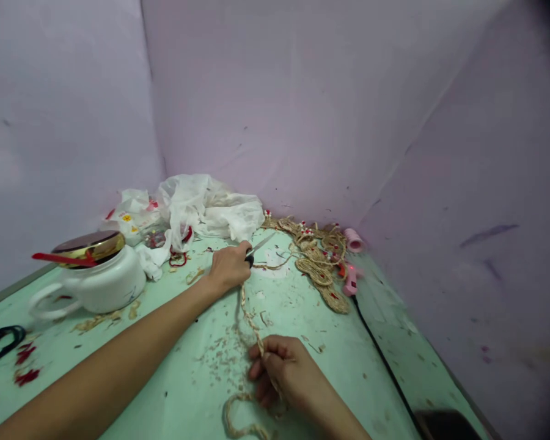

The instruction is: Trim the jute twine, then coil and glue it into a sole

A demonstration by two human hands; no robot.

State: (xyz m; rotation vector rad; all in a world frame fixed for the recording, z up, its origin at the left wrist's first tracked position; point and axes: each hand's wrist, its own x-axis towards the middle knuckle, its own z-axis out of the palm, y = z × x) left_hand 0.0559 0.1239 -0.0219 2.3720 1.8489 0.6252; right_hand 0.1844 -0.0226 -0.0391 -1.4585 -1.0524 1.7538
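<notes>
My left hand is closed around a pair of scissors, whose blade points away to the upper right. A braided straw-coloured cord runs from below that hand toward me; whether the left fingers also grip it is hidden. Closer to me, my right hand pinches the cord between thumb and fingers. The cord's loose end curls on the green table beside the right hand.
Coiled braided pieces with red and white bits lie at the back right, beside a pink glue gun with a black cable and a pink spool. A white pot stands left, before a crumpled plastic bag.
</notes>
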